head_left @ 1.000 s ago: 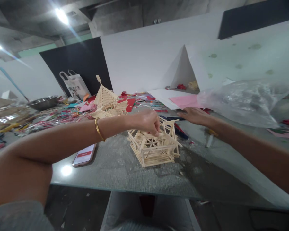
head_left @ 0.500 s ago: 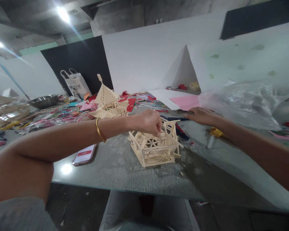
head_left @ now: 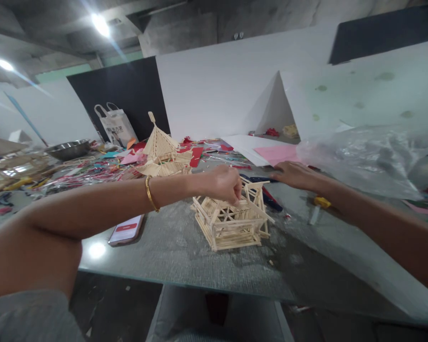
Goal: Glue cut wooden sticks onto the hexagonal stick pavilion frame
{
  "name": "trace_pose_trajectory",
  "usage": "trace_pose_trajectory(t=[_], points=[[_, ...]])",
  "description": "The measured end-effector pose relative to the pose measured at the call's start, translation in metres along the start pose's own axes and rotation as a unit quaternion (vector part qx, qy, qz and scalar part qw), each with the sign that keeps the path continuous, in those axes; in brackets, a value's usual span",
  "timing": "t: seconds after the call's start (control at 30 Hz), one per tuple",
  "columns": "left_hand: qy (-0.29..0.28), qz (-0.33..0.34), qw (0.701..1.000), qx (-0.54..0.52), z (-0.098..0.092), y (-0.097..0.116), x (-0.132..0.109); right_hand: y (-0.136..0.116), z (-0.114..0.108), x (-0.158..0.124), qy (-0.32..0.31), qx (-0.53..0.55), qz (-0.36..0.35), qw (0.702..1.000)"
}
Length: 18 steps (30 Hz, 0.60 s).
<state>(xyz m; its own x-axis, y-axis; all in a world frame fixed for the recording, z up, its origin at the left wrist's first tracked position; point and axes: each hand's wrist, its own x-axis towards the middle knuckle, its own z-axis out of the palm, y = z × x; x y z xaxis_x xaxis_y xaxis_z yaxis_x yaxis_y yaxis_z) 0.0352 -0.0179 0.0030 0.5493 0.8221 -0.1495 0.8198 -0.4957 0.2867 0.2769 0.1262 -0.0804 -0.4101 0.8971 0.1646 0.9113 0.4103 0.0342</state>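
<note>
A small model built of pale wooden sticks (head_left: pixel 235 230), open on top with railing-like sides, stands on the grey table. My left hand (head_left: pixel 225 184) is closed over its rear edge, fingertips pinched down against the upper sticks. What lies between those fingertips is hidden. Beyond the model, to the right, my right hand (head_left: pixel 292 175) reaches across with its fingers curled at the end of a dark blue tool (head_left: pixel 258 179). The tool's kind cannot be made out. Close behind the model lies another dark blue and red item (head_left: pixel 272 198).
A taller stick pagoda (head_left: pixel 160 149) stands behind on the left. A phone (head_left: pixel 126 230) lies near the front edge. A yellow-topped item (head_left: pixel 321 203) is under my right forearm. Plastic wrap (head_left: pixel 364 159), pink paper (head_left: pixel 276 153) and a metal bowl (head_left: pixel 68 149) lie farther back.
The whole view has shifted slightly down and to the right. Both hands keep nearly the same place, the left at the stick model, the right by the dark blue tool.
</note>
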Motion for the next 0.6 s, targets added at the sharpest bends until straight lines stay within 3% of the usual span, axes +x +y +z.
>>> trace_pose_trajectory(t=[0.3, 0.6], points=[[-0.004, -0.008, 1.0, 0.006, -0.001, 0.002, -0.001, 0.002, -0.01, 0.019, 0.027, -0.001, -0.014, 1.0], [-0.013, -0.014, 0.999, 0.027, -0.003, 0.006, -0.002, -0.004, 0.012, 0.033, -0.003, 0.019, -0.074, 0.997]])
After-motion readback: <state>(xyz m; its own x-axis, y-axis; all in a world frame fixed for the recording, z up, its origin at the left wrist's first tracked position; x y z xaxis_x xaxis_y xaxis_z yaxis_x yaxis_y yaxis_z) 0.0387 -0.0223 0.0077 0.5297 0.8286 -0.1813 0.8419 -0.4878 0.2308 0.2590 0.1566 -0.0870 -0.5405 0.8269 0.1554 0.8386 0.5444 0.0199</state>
